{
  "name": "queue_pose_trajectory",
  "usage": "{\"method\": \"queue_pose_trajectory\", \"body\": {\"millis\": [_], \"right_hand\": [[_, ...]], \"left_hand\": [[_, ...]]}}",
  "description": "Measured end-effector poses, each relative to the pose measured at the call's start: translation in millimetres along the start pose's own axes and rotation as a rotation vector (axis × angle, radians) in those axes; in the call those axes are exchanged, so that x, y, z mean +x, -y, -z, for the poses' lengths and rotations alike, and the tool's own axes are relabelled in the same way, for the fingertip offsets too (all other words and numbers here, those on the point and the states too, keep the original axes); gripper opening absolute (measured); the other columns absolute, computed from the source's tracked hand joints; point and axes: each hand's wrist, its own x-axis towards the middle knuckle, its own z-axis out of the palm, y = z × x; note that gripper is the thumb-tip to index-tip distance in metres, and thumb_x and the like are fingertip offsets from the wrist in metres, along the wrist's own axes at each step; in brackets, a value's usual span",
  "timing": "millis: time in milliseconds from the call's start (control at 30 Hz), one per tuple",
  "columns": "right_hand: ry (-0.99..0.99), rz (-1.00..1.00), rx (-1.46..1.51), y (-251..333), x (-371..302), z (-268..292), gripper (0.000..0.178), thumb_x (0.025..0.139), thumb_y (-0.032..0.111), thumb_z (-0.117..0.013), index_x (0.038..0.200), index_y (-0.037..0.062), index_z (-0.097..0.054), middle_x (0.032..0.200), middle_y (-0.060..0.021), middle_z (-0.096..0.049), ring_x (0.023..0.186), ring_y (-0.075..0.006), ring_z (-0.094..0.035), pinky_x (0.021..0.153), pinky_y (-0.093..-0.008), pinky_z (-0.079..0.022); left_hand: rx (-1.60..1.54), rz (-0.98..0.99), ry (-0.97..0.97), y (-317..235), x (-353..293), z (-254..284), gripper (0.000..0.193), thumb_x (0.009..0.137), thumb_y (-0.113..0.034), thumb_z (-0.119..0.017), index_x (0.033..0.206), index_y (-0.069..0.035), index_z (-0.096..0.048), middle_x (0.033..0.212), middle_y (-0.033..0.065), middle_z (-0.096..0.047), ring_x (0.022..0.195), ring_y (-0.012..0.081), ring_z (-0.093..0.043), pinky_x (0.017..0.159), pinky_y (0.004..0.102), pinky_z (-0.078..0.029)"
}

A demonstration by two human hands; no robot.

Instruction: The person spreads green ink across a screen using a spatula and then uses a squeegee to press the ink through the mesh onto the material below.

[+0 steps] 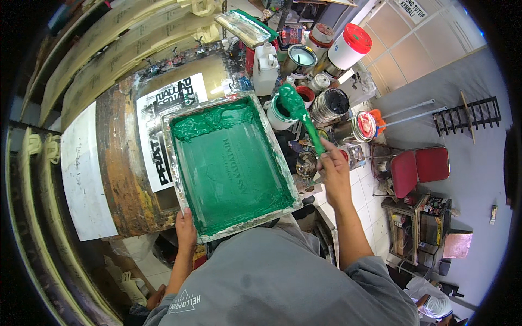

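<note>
A screen printing frame [234,168] lies tilted in front of me, its inside coated with green ink, thickest along the far end. My left hand [186,232] is closed on the frame's near left edge. In my right hand [334,169] is the handle of an ink spatula [308,126], its broad end heaped with green ink. That end hangs just over a white tub [279,115] with green ink inside, beyond the frame's right side. Whether spatula and tub touch, I cannot tell. Partly under the frame lies a white sheet with black print [154,142].
Ink-stained cans and tubs crowd the right, among them a white bucket with a red lid [350,46]. A white jerrycan [265,68] stands beyond the frame. Yellowish racks [46,179] line the left. Red chairs [416,169] stand far right. Another person [435,305] shows at lower right.
</note>
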Motion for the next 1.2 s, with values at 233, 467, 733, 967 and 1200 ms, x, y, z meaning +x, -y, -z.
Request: {"method": "queue_pose_trajectory", "body": {"millis": [233, 467, 733, 967, 1200], "right_hand": [[-0.224, 0.472, -1.138, 2, 43, 13, 0.036, 0.091, 0.01, -0.055, 0.126, 0.0077, -0.062, 0.092, -0.0153, -0.066, 0.081, -0.0287, -0.066, 0.069, -0.0402, -0.052], [-0.044, 0.697, -1.489, 44, 52, 14, 0.043, 0.083, 0.003, -0.057, 0.124, 0.0115, -0.061, 0.093, -0.0117, -0.056, 0.088, -0.031, -0.056, 0.072, -0.0447, -0.048], [-0.077, 0.725, -1.292, -9, 43, 49, 0.049, 0.079, -0.002, -0.06, 0.124, 0.0138, -0.066, 0.095, -0.0144, -0.054, 0.089, -0.0337, -0.054, 0.079, -0.0449, -0.045], [0.077, 0.732, -1.322, 44, 45, 80, 0.043, 0.077, -0.004, -0.061, 0.117, 0.0114, -0.068, 0.096, -0.015, -0.056, 0.092, -0.0343, -0.055, 0.081, -0.045, -0.045], [0.104, 0.713, -1.336, 102, 37, 96, 0.047, 0.071, 0.011, -0.075, 0.117, 0.0104, -0.069, 0.093, -0.0138, -0.056, 0.095, -0.0335, -0.057, 0.08, -0.0429, -0.046]], "left_hand": [[-0.005, -0.065, 0.025, 7, 6, -1, 0.042, 0.106, -0.038, -0.048, 0.112, 0.002, -0.061, 0.095, 0.0009, -0.06, 0.086, 0.0098, -0.051, 0.078, 0.0277, -0.044], [0.093, -0.01, -0.019, 5, 6, 1, 0.046, 0.106, -0.042, -0.048, 0.111, 0.002, -0.06, 0.096, 0.0021, -0.06, 0.087, 0.0105, -0.051, 0.078, 0.0284, -0.044], [0.08, 0.042, -0.044, 10, 10, 3, 0.047, 0.106, -0.045, -0.048, 0.108, 0.001, -0.06, 0.095, 0.0025, -0.06, 0.086, 0.0111, -0.05, 0.078, 0.0291, -0.043], [0.011, 0.038, -0.024, 8, 11, 4, 0.048, 0.105, -0.046, -0.048, 0.109, 0.0, -0.06, 0.093, 0.002, -0.059, 0.085, 0.0112, -0.05, 0.078, 0.0288, -0.043], [0.047, 0.099, -0.064, 2, 6, -1, 0.046, 0.104, -0.046, -0.05, 0.105, -0.001, -0.06, 0.091, 0.0005, -0.057, 0.082, 0.0103, -0.049, 0.075, 0.0275, -0.042]]}}
